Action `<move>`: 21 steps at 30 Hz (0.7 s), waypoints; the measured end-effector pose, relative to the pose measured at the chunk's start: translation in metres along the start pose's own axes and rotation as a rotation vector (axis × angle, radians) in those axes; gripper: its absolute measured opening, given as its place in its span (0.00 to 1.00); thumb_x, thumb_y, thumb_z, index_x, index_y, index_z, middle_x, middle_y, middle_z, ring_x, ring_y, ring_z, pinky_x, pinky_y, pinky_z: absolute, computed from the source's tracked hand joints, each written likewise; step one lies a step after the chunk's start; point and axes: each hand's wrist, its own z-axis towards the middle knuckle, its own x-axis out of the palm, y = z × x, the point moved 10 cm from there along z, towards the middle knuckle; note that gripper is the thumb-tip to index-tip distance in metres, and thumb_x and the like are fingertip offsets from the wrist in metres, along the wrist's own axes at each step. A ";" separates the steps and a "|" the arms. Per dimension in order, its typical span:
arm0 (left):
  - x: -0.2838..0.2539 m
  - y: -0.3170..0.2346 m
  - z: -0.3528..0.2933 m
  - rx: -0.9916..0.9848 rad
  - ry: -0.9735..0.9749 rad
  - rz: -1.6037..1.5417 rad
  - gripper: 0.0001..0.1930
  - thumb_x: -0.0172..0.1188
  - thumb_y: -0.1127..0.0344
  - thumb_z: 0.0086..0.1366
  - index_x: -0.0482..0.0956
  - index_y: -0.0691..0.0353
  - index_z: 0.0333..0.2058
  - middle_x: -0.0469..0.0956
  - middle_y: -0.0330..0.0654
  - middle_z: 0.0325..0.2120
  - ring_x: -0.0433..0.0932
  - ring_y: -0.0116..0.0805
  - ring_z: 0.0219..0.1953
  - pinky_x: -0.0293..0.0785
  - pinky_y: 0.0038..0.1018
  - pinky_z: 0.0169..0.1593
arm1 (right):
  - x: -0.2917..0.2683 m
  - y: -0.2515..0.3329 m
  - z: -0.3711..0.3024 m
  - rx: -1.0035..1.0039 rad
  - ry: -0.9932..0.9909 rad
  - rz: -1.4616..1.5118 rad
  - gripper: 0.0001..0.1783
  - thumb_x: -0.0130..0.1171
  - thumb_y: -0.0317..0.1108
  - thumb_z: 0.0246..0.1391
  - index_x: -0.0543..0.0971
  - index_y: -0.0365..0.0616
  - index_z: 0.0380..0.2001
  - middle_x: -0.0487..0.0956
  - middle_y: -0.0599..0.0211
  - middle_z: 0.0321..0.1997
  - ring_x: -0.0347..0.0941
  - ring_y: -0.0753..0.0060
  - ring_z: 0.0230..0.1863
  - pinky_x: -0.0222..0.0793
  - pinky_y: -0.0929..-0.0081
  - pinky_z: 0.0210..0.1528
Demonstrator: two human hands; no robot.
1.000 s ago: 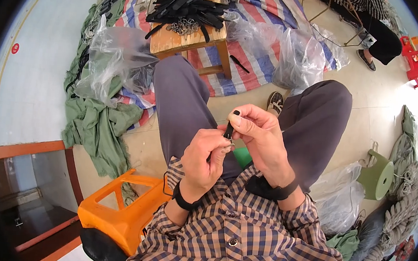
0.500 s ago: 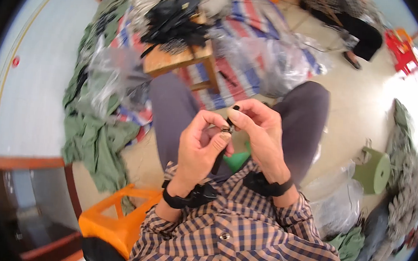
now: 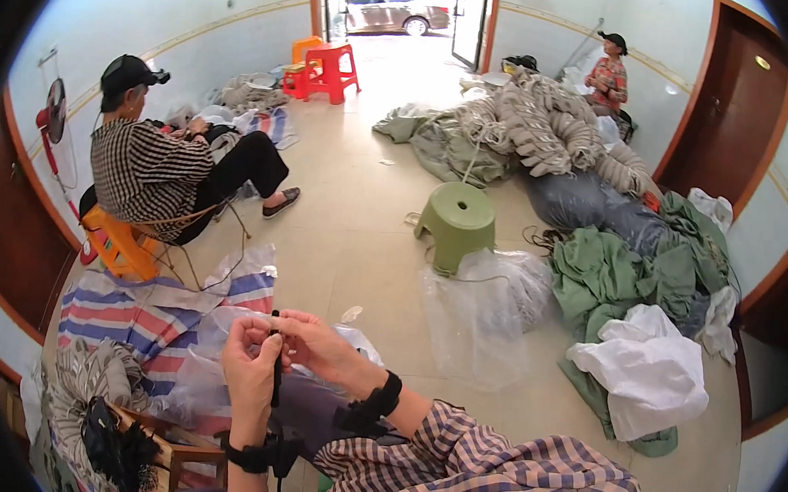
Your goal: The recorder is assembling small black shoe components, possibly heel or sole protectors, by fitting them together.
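A narrow black strap point(image 3: 275, 388) runs upright between my two hands, its lower end hanging below the fingers. My left hand point(image 3: 249, 369) is closed on it, with thumb and fingers pinching near the top. Against it, my right hand point(image 3: 319, 347) pinches the same strap near its upper end. Fingers hide most of the gripped part. Black bands circle both my wrists. To the lower left, a pile of black straps point(image 3: 117, 446) lies on a small wooden stool point(image 3: 195, 455).
A striped woven sheet point(image 3: 129, 318) and coiled webbing point(image 3: 97, 375) lie at left. Beyond them a person point(image 3: 146, 157) sits on an orange stool point(image 3: 121, 248). A green stool point(image 3: 459, 219), plastic bag point(image 3: 475, 331), green cloth point(image 3: 595, 276) and white sack point(image 3: 644, 367) stand or lie right.
My view has swung up and to the right, bringing the doorway and two other people into sight. Both hands still grip the black strap.
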 end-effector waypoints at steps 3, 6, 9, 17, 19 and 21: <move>0.028 0.002 0.014 -0.061 0.115 0.191 0.12 0.55 0.71 0.60 0.65 0.63 0.41 0.73 0.40 0.29 0.73 0.23 0.23 0.70 0.18 0.27 | -0.024 0.032 -0.004 -0.113 -0.083 -0.251 0.07 0.54 0.39 0.58 0.75 0.48 0.31 0.75 0.78 0.27 0.70 0.85 0.26 0.68 0.82 0.27; 0.025 0.000 0.042 0.122 0.104 0.426 0.16 0.56 0.67 0.62 0.65 0.62 0.47 0.73 0.40 0.32 0.74 0.25 0.29 0.70 0.18 0.32 | -0.043 0.057 -0.003 -0.217 -0.200 -0.145 0.08 0.54 0.39 0.58 0.76 0.47 0.33 0.75 0.78 0.28 0.72 0.84 0.28 0.69 0.82 0.30; 0.030 -0.018 0.052 -0.104 0.060 0.020 0.28 0.50 0.49 0.65 0.62 0.59 0.57 0.71 0.43 0.42 0.70 0.31 0.45 0.66 0.27 0.48 | -0.060 0.066 0.000 -0.247 -0.112 -0.018 0.08 0.52 0.36 0.59 0.75 0.45 0.36 0.76 0.75 0.31 0.73 0.81 0.31 0.73 0.74 0.37; 0.063 -0.050 0.061 -0.069 0.105 -0.268 0.26 0.53 0.50 0.63 0.67 0.64 0.52 0.67 0.45 0.50 0.63 0.36 0.56 0.59 0.33 0.58 | -0.072 0.057 -0.008 -0.236 -0.157 0.078 0.08 0.50 0.34 0.59 0.72 0.41 0.36 0.74 0.71 0.35 0.73 0.76 0.35 0.74 0.61 0.44; 0.056 -0.051 0.060 -0.066 0.091 -0.272 0.25 0.53 0.51 0.63 0.68 0.64 0.51 0.68 0.45 0.49 0.64 0.36 0.56 0.59 0.33 0.57 | -0.067 0.049 -0.001 -0.205 -0.140 0.075 0.07 0.50 0.33 0.59 0.72 0.41 0.36 0.74 0.71 0.34 0.73 0.76 0.35 0.73 0.60 0.44; 0.049 -0.052 0.060 -0.068 0.070 -0.281 0.24 0.53 0.52 0.63 0.69 0.64 0.50 0.69 0.45 0.48 0.64 0.35 0.56 0.59 0.33 0.57 | -0.070 0.040 0.001 -0.182 -0.207 0.059 0.08 0.50 0.33 0.59 0.73 0.40 0.37 0.75 0.71 0.34 0.73 0.77 0.33 0.74 0.65 0.43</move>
